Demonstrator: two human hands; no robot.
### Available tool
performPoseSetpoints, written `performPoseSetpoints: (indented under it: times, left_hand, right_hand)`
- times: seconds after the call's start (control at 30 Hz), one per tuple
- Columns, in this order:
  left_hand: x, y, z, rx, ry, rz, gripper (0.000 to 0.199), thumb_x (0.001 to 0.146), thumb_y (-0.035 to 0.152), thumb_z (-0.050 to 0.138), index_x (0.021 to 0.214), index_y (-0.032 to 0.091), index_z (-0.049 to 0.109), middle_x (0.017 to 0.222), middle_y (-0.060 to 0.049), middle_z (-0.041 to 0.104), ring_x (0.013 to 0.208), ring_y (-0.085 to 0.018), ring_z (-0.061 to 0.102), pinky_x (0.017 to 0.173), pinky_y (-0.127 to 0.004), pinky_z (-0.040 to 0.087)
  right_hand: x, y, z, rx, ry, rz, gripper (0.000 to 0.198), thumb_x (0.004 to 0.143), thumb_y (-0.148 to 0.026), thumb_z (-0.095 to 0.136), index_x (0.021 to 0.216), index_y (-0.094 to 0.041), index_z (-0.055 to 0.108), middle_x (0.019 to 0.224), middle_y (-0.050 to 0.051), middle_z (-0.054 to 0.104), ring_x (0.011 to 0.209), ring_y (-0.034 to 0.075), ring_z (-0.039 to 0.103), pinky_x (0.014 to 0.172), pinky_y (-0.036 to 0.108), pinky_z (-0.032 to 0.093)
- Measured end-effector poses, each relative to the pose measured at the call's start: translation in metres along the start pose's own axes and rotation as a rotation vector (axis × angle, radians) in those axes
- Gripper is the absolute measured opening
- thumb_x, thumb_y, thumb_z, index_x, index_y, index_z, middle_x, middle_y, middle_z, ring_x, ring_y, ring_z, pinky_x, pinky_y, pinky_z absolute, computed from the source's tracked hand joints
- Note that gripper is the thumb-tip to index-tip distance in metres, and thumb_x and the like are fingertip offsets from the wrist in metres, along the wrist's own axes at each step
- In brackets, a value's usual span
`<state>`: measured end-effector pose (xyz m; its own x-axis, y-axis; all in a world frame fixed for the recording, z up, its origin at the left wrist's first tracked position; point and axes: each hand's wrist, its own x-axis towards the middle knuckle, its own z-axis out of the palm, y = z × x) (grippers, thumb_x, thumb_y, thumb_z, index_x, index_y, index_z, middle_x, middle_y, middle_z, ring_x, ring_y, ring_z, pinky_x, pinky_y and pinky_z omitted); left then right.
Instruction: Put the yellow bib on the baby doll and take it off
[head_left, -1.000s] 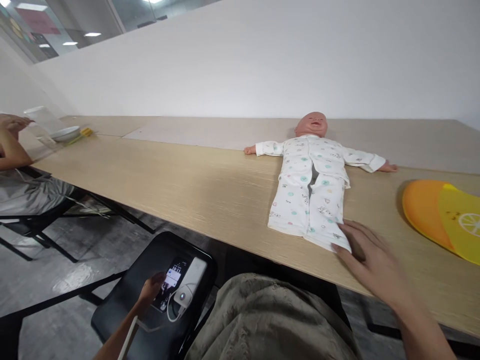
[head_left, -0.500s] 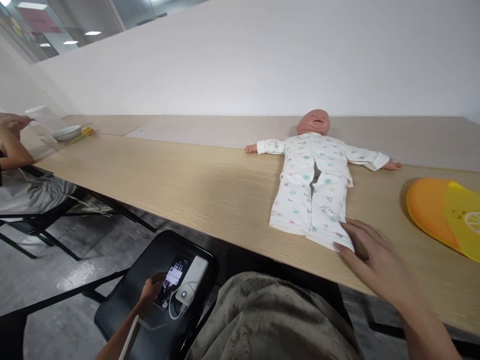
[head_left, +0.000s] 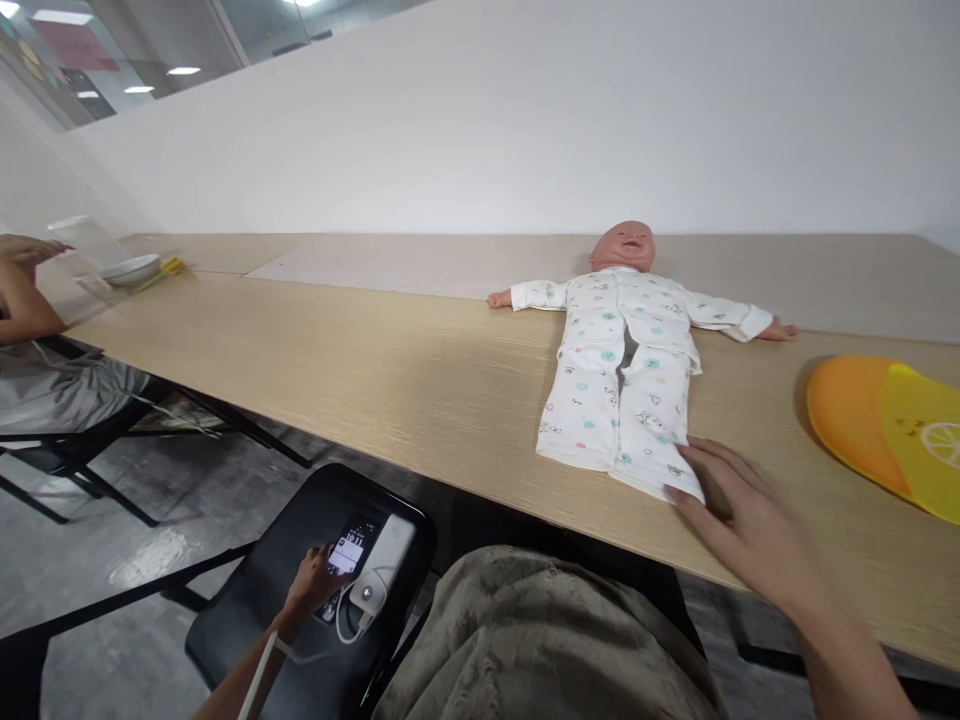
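Observation:
On the table a baby doll lies on its back with arms spread. It wears a white printed pajama top and matching pants. At the lower hem of the pants, my right hand rests with fingers apart and thumb and fingertips at the cloth's edge. Down on a black chair seat, my left hand has its fingers over a phone with a lit screen, touching it. A white power bank and a white cabled device lie beside the phone.
An orange and yellow cushion-like item sits on the table at right. Further left, a white bowl stands near another person's arm. The black chair is beside my lap. A white wall backs the table.
My left hand has moved right and up, so its fingers now reach over the phone's screen. My right hand stays at the pants hem; the view shifted slightly.

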<state>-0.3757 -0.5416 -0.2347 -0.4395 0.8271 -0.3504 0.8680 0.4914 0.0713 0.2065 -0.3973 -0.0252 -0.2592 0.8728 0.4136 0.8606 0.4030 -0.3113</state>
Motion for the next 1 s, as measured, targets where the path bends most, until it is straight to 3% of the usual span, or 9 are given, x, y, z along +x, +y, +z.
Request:
performPoseSetpoints:
  times: [0.2,0.53,0.7,0.87,1.0]
  left_hand:
    - [-0.001,0.014,-0.008,0.013,-0.057,-0.036,0.063,0.067,0.032,0.060,0.125,0.009,0.049,0.122,-0.019,0.055,0.112,-0.031,0.056,0.094,-0.035,0.042]
    - [-0.003,0.034,-0.024,0.047,-0.096,-0.033,0.059,0.066,0.027,0.060,0.122,0.010,0.050,0.117,-0.018,0.056,0.114,-0.030,0.054,0.090,-0.032,0.044]
    - [-0.010,0.043,-0.030,0.076,-0.102,-0.049,0.054,0.069,0.026,0.057,0.119,0.009,0.048,0.116,-0.018,0.055,0.114,-0.031,0.054,0.088,-0.033,0.044]
    - [-0.021,0.053,-0.041,0.094,-0.076,-0.029,0.036,0.072,0.021,0.050,0.108,0.014,0.051,0.107,-0.011,0.057,0.107,-0.028,0.057,0.081,-0.031,0.045]
    - [-0.024,0.055,-0.045,0.078,-0.070,-0.018,0.037,0.073,0.022,0.051,0.110,0.015,0.051,0.106,-0.010,0.058,0.106,-0.029,0.058,0.083,-0.033,0.045]
  right_hand:
    - [0.000,-0.001,-0.001,-0.010,-0.001,0.004,0.045,0.086,-0.048,0.044,0.121,-0.020,0.052,0.126,0.012,0.056,0.117,0.031,0.052,0.097,0.049,0.043]
    - [-0.001,0.002,0.000,-0.032,-0.006,-0.007,0.044,0.086,-0.048,0.045,0.119,-0.020,0.052,0.126,0.012,0.056,0.117,0.031,0.052,0.097,0.049,0.043]
    - [0.000,0.000,-0.001,-0.042,-0.009,-0.014,0.044,0.086,-0.048,0.045,0.118,-0.019,0.053,0.126,0.012,0.057,0.117,0.030,0.052,0.097,0.048,0.043]
    - [0.000,0.000,-0.001,-0.034,-0.002,-0.008,0.045,0.086,-0.049,0.045,0.117,-0.018,0.055,0.126,0.012,0.057,0.116,0.030,0.052,0.097,0.048,0.043]
    - [0.000,-0.001,-0.001,-0.022,-0.002,0.003,0.046,0.086,-0.049,0.044,0.118,-0.018,0.055,0.126,0.012,0.057,0.117,0.031,0.052,0.098,0.049,0.042]
